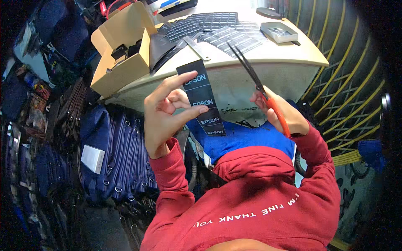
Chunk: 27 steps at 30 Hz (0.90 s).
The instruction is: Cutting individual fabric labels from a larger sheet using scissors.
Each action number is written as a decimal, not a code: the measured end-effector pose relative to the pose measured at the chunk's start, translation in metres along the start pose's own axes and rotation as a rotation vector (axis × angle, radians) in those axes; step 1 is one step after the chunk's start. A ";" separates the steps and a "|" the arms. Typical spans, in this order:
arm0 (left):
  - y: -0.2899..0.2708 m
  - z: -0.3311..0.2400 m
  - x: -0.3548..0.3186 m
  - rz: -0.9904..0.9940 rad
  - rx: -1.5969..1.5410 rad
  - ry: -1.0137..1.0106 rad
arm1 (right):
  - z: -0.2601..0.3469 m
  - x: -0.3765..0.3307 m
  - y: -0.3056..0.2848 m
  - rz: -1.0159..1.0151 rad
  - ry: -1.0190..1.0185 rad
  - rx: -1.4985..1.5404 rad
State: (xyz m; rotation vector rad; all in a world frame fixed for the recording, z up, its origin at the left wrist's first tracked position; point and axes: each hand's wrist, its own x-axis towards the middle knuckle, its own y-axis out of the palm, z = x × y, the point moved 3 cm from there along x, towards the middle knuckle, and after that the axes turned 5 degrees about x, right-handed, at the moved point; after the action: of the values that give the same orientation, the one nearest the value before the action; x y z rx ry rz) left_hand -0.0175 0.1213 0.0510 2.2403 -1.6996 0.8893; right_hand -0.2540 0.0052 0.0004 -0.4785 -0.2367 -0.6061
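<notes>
Between the thumb and fingers of my left hand (164, 106) hangs a black strip of printed labels (200, 93), held upright in front of the table edge. Pale lettering repeats down the strip, with thin lines dividing it into sections. My right hand (289, 117) grips a pair of scissors (274, 109) by its orange handles. The dark blades point up and to the left, apart from the strip. Whether the blades are slightly parted is hard to make out.
On the table (268, 56) lie several dark label sheets (213, 21), a metal ruler (196, 48) and a small open box (279, 32). An open cardboard box (125, 62) holds black pieces at the left. Blue bags (125, 154) are stacked below, a white box (92, 159) on them.
</notes>
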 end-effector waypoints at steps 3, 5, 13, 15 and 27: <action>-0.006 -0.001 -0.004 -0.014 0.000 0.002 | 0.012 -0.001 -0.003 0.221 0.137 -0.067; -0.010 -0.001 -0.005 0.019 0.029 -0.008 | 0.019 0.001 -0.005 0.245 0.117 -0.071; -0.007 -0.002 -0.006 0.146 0.059 -0.091 | 0.032 0.008 -0.020 0.441 0.170 -0.183; -0.005 -0.001 -0.006 0.192 0.039 -0.064 | 0.029 0.011 -0.024 0.482 0.169 -0.313; 0.013 0.000 -0.005 0.315 0.024 -0.075 | 0.046 0.022 -0.026 0.506 0.107 -0.338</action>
State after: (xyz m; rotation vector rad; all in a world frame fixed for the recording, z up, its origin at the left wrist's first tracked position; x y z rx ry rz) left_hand -0.0302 0.1218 0.0458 2.0776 -2.1274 0.9003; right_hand -0.2558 -0.0015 0.0573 -0.7975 0.0944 -0.1718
